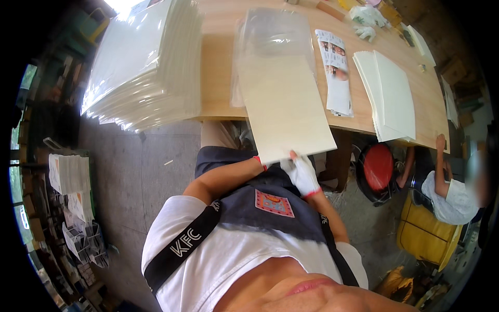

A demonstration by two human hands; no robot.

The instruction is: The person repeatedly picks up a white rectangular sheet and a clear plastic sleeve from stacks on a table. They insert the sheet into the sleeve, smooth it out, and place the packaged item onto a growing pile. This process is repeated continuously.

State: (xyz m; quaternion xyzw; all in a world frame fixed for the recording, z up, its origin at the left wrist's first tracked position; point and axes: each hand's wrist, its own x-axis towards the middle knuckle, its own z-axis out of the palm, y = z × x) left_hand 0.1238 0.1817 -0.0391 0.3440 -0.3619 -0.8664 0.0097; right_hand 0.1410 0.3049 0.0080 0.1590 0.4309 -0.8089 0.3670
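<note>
A cream-coloured flat board (pixel 288 109) juts over the table's near edge, its far part lying on clear plastic sleeves (pixel 278 26). Whether that far end sits inside a sleeve I cannot tell. My right hand (pixel 301 174), in a white glove with a bare fingertip showing, is closed on the board's near edge. Beneath the board's near left corner my left hand is hidden; only its red glove cuff (pixel 261 163) shows.
The wooden table (pixel 217 78) bears a tall stack of clear plastic sleeves (pixel 140 67) at left. Right of the board lie printed strips (pixel 334 73), cream sheets (pixel 387 96) and white gloves (pixel 365 32). A red stool (pixel 378 167) and a seated person (pixel 449 195) are at right.
</note>
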